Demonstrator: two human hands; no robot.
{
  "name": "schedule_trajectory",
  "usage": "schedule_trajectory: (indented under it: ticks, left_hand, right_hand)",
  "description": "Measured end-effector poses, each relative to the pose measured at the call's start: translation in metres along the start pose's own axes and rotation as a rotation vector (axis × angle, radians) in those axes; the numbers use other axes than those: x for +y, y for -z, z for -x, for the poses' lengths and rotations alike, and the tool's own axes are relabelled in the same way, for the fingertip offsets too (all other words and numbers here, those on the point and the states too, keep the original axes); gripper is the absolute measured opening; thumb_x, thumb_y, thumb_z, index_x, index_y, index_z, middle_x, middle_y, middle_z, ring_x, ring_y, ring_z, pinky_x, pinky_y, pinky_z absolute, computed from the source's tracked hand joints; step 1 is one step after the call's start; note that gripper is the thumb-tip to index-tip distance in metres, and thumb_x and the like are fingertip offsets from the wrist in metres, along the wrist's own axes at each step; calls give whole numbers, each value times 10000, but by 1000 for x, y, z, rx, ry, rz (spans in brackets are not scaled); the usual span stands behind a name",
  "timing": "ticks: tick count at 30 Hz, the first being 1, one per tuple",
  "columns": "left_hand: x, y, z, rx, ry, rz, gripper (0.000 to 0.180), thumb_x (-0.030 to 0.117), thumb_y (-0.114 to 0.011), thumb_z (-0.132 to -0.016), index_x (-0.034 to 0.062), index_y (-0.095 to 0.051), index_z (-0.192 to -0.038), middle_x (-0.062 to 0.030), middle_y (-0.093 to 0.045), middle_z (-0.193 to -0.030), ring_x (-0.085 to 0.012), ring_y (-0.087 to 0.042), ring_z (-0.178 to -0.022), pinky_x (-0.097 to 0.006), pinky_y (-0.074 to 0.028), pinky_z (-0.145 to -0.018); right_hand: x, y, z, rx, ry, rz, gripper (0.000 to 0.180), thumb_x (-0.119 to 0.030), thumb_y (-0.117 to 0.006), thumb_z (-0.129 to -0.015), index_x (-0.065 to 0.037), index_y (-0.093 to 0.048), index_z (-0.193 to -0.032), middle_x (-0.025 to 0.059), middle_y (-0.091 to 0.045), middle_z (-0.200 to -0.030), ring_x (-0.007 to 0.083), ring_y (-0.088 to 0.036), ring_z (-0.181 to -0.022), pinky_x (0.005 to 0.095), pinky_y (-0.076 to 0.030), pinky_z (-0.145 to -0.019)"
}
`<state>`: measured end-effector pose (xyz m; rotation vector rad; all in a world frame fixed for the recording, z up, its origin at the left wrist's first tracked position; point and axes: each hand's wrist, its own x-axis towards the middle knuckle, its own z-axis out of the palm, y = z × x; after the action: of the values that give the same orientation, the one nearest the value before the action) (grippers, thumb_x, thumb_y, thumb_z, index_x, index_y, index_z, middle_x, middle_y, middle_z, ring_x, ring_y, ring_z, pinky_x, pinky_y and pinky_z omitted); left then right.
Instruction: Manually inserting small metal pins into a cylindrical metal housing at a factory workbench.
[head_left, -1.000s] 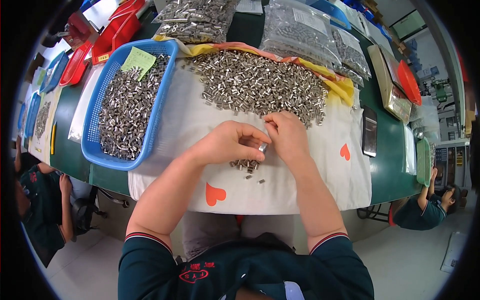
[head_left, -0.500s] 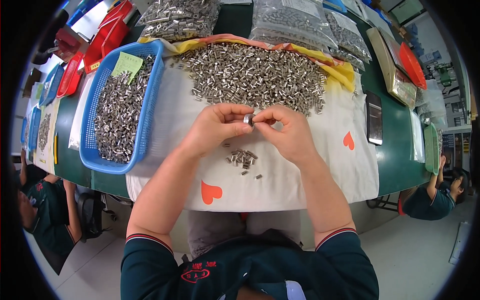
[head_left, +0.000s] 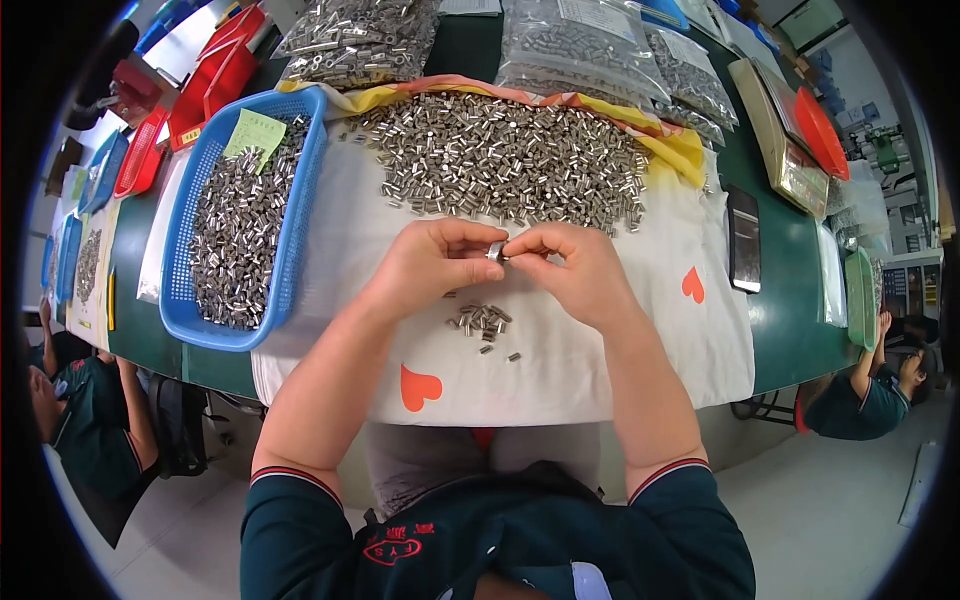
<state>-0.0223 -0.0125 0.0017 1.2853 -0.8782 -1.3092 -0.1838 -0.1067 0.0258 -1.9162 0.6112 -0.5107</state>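
Note:
My left hand (head_left: 432, 262) is closed, pinching a small shiny metal ring-like piece (head_left: 495, 251) between thumb and fingers. Against its right side press the pinched thumb and forefinger of my right hand (head_left: 572, 268); whatever they grip is too small and covered to make out. Nearer to me, on the white cloth (head_left: 560, 385), lies a small group of metal cylinders (head_left: 483, 319). Just beyond my hands spreads a large heap of similar short metal cylinders (head_left: 510, 155).
A blue plastic basket (head_left: 176, 270) of metal cylinders with a green note stands at left. Bags of metal parts (head_left: 585, 50) line the back over a yellow-orange cloth edge (head_left: 675, 160). At right lies a dark phone (head_left: 744, 240). Other people sit at both sides.
Both hands remain together at nearly the same spot. The ring-like piece has turned slightly between the fingers, and my right fingertips have shifted a little against it.

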Motion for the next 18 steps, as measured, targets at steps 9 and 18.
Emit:
schedule_trajectory:
  ticks: [9,18]
  left_hand:
    - [6,-7,8,-266,78,-136,322,46,-714,-689,9,-609,-991,11,-594,-792,-44,-527,-712,-196,-456,-641]
    - [2,-2,7,-185,71,8,320,24,-681,-718,-7,-583,-1021,-4,-595,-831,-43,-530,-727,-197,-453,-645]
  right_hand:
    - [24,10,-13,149,-83,162,105,-91,-639,-715,-36,-605,-799,36,-578,-693,114,-540,-628,240,-436,-588]
    - [27,-19,-20,193,114,716,27,-93,-579,-704,-74,-590,-719,70,-564,-711,249,-537,-733,359,-424,-688]
